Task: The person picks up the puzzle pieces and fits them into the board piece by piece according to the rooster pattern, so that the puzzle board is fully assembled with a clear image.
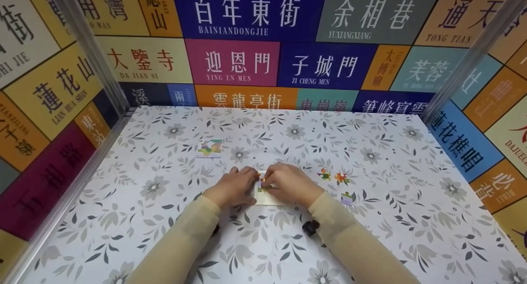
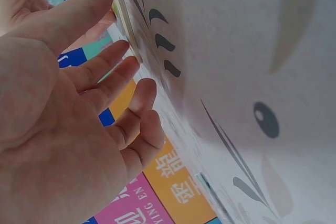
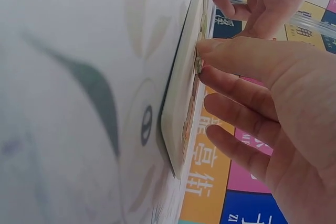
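Note:
A small pale puzzle board (image 1: 269, 199) lies on the table between the hands, with a few coloured pieces (image 1: 260, 186) showing at its left part. My left hand (image 1: 234, 188) holds the board's left side, thumb at the near corner and fingers farther up. In the left wrist view the thumb (image 2: 97, 3) meets the board's edge (image 2: 128, 24). My right hand (image 1: 290, 183) is over the board and hides much of it. Its thumb and index finger pinch a small jigsaw piece (image 3: 198, 65) at the board's upper face, in the right wrist view.
Right of the board lie loose jigsaw pieces: a green-orange one (image 1: 324, 174), an orange-red one (image 1: 341, 177) and a purple one (image 1: 346, 198). A small colourful picture card (image 1: 211, 148) lies back left. Panels with printed characters (image 1: 243, 64) wall in the flower-patterned table (image 1: 164, 234).

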`<state>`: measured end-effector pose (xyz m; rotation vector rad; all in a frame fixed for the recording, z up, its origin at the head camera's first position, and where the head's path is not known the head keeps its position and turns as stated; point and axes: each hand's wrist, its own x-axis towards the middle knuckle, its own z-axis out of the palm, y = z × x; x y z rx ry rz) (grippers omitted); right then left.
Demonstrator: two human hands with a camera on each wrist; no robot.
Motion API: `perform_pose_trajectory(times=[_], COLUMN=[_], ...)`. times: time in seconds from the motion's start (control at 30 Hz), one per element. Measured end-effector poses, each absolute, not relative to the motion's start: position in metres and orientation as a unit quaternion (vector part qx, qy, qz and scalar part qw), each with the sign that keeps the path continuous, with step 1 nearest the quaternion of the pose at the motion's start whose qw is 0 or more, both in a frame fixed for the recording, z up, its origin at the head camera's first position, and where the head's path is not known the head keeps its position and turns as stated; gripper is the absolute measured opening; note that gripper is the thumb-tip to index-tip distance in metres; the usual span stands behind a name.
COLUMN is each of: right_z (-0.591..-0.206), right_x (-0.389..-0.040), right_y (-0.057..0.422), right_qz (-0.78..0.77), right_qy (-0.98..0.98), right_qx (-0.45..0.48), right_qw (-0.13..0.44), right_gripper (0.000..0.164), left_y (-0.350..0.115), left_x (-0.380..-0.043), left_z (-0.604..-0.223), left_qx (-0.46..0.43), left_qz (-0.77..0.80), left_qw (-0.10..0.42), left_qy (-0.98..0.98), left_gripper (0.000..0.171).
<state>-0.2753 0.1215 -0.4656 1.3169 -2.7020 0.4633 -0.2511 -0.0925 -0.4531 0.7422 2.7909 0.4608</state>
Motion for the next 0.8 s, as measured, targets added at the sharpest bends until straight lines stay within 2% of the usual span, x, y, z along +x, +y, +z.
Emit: perform_pose_trajectory(times=[0.8], right_z=[-0.4673], right_x=[-0.2763], right_y=[0.1232], right_qz=[0.175], right_qy=[-0.889], right_qx=[0.421], right_qw=[0.026], right_gripper=[0.01], left_y=[-0.0928], left_x=[-0.2525], left_z=[-0.4535], left_qx=[0.239], left_qz=[0.162], left_qw=[0.128], left_qy=[0.949], left_gripper=[0.064])
